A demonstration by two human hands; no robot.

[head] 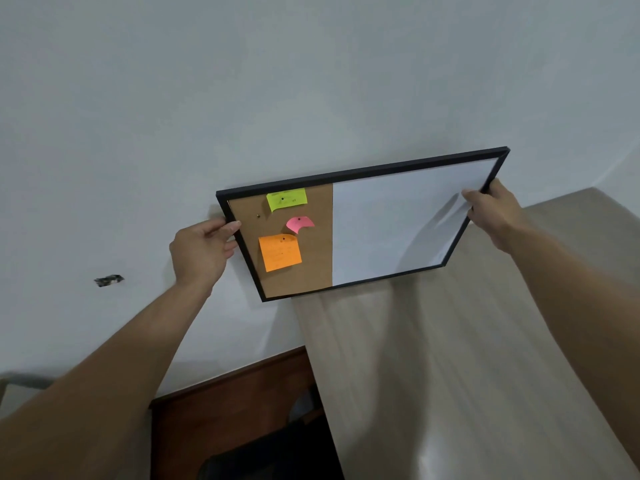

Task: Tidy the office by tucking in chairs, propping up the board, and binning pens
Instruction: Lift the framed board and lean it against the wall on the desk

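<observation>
Right of frame centre, the left hand [202, 252] and right hand [493, 211] clasp opposite edges of the cork-and-whiteboard [363, 225], fingers closed around its frame, propping apparently underway; chairs and pens unseen

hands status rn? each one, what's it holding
Left hand: closed on the left edge of the board.
Right hand: closed on the board's right edge.

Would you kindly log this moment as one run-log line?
step: propping board | left hand: grips corkboard-side edge | right hand: grips whiteboard-side edge | board: held against wall, tilted | notes: three pinned
</observation>
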